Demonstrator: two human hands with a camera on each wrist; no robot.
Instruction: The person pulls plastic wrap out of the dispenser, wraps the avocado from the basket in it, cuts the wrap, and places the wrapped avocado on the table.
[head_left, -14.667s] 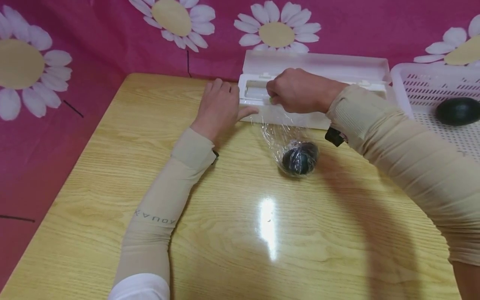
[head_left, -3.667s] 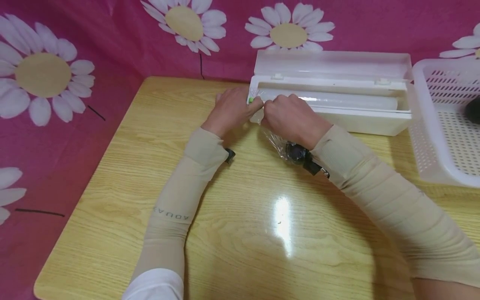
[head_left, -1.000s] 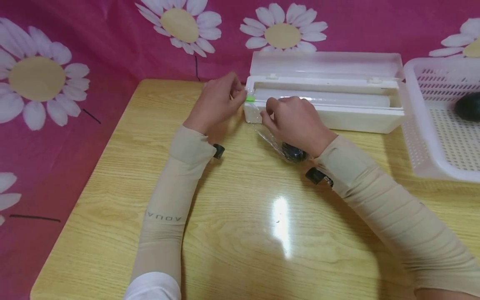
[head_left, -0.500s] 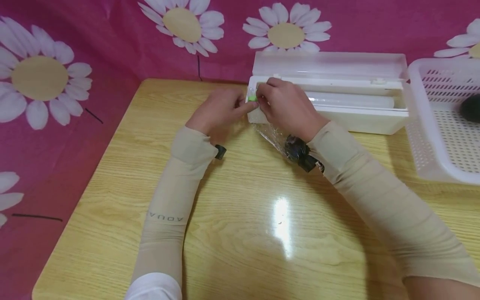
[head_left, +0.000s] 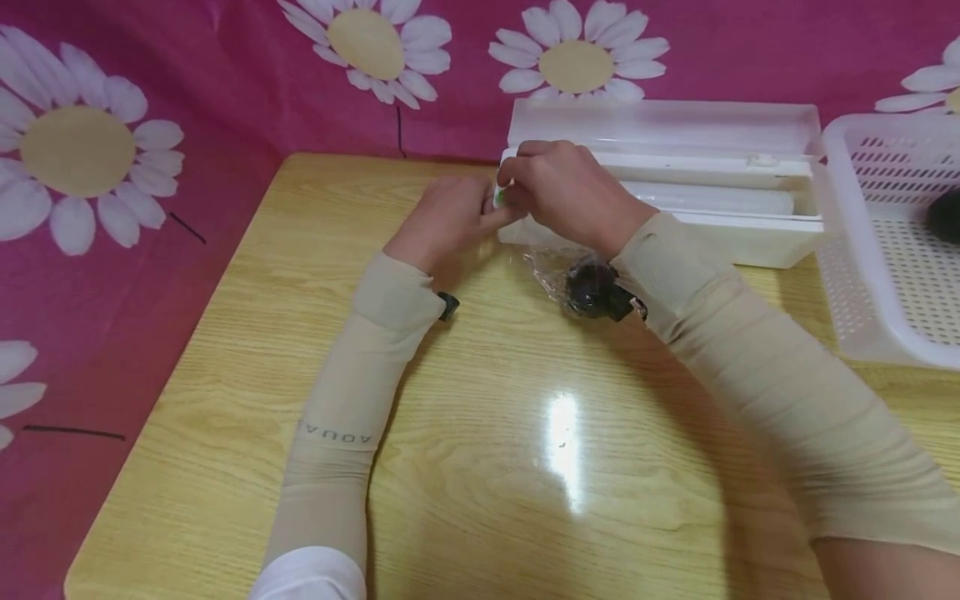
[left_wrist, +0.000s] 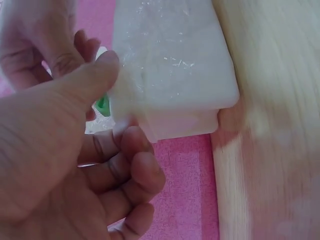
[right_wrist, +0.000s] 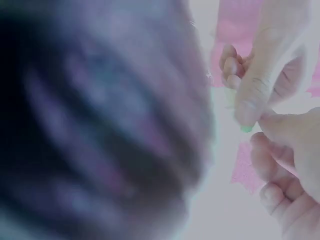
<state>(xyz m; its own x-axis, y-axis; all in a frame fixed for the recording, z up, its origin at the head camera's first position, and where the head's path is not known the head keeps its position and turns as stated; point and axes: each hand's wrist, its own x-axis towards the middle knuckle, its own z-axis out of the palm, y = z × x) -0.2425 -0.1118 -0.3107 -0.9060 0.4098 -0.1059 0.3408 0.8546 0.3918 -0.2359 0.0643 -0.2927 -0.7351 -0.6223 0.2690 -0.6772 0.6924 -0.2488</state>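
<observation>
A white cling film dispenser (head_left: 738,242) stands with its lid up, a roll of film (head_left: 720,200) inside. Its green slider (head_left: 500,197) sits at the left end of the front edge. My left hand (head_left: 450,218) holds that left corner, thumb across the front (left_wrist: 105,65), other fingers loosely curled. My right hand (head_left: 570,190) reaches over the same corner, thumb and index finger pinching at the slider, partly hidden by its own knuckles. Below the right wrist lies a dark round fruit or vegetable (head_left: 588,287) in clear film (head_left: 546,271), large and blurred in the right wrist view.
At the right stands a white perforated basket (head_left: 855,275) with another dark oval item (head_left: 947,218) in it. The wood-grain table (head_left: 480,467) extends toward me. A pink flowered cloth (head_left: 225,75) hangs behind and left of it.
Earlier the right hand worked midway along the dispenser; now it is at the left end, where the slider is. In the last second it moved up-left, and the left thumb lowered to the front.
</observation>
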